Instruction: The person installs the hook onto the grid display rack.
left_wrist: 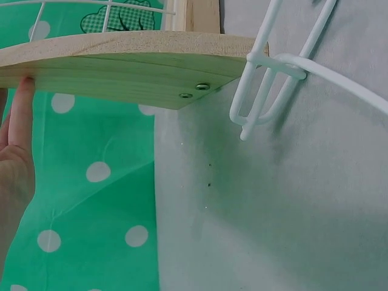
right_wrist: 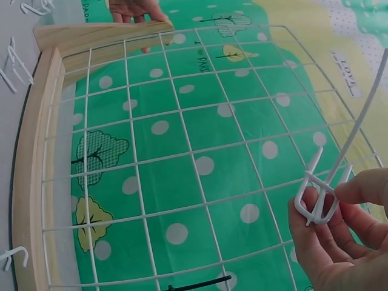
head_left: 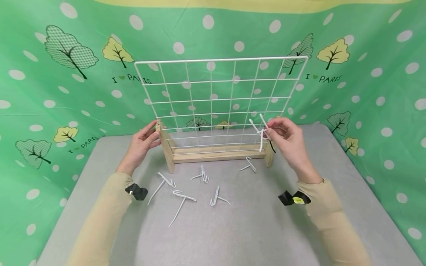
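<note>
A green backdrop (head_left: pixel 50 122) printed with white dots and trees surrounds a grey table (head_left: pixel 253 229). At the table's far middle stands a white wire grid (head_left: pixel 219 99), upright in a wooden stand (head_left: pixel 213 154) with a short post at each end.

The left hand (head_left: pixel 141 144) rests at the stand's left post, thumb and fingers lightly touching the wood near its top; the fingers are relaxed rather than clamped, and the left wrist view shows a straight fingertip against the edge of the wooden piece. The right hand (head_left: pixel 287 142) is at the grid's lower right corner, just in front of the wires, pinching a white wire hook (head_left: pixel 261 133) between thumb and fingers. In the right wrist view the hook's doubled clip end (right_wrist: pixel 318 203) lies close to the grid; whether it touches a wire cannot be told.

Five loose hooks lie on the table in front of the stand: one (head_left: pixel 247 165) close to its right end, one (head_left: pixel 201 175) near its middle, one (head_left: pixel 163 184) towards its left end, and two (head_left: pixel 181 205) (head_left: pixel 217 197) nearer the person. A black cable tie (right_wrist: pixel 197 282) shows at the grid's bottom edge.
</note>
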The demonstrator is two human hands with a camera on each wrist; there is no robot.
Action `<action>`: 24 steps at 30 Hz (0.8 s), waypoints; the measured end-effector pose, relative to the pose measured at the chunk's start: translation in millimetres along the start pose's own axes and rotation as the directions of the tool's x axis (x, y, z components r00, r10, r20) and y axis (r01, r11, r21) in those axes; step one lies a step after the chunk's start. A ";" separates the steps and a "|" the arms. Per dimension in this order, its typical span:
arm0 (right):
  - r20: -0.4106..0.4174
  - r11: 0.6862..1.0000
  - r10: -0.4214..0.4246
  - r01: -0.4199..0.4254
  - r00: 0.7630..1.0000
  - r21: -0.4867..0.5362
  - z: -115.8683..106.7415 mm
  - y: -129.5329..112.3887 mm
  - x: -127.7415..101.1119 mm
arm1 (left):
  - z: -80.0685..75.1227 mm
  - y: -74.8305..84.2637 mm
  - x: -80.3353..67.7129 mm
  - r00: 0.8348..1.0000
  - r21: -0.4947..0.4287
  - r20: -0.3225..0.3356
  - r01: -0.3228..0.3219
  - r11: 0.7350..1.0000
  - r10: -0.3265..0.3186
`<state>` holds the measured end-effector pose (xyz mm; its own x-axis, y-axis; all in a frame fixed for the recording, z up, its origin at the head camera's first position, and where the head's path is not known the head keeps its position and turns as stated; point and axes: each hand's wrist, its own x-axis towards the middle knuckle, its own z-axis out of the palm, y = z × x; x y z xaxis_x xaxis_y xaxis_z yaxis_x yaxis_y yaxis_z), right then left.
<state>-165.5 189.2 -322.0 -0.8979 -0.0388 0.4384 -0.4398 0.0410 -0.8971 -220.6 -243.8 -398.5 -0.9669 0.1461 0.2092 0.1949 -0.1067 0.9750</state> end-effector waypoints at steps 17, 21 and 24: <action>-0.124 0.990 -0.028 0.045 0.992 0.137 2.4 -20.0 25.6 | -0.1 2.5 0.8 1.000 0.033 0.009 0.022 0.999 -0.022; -0.131 0.987 -0.037 0.056 0.991 0.152 5.2 -23.9 31.6 | -0.5 1.5 0.4 1.000 0.047 0.007 0.028 0.999 -0.028; -0.130 0.981 -0.037 0.061 0.991 0.184 7.0 -27.2 36.7 | -0.8 0.6 0.2 1.000 0.047 0.008 0.026 0.999 -0.026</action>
<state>-186.4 179.7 -281.9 -0.8755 0.0894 0.4748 -0.4831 -0.1460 -0.8633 -220.7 -244.6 -397.9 -0.9704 0.1564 0.1839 0.1771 -0.0565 0.9826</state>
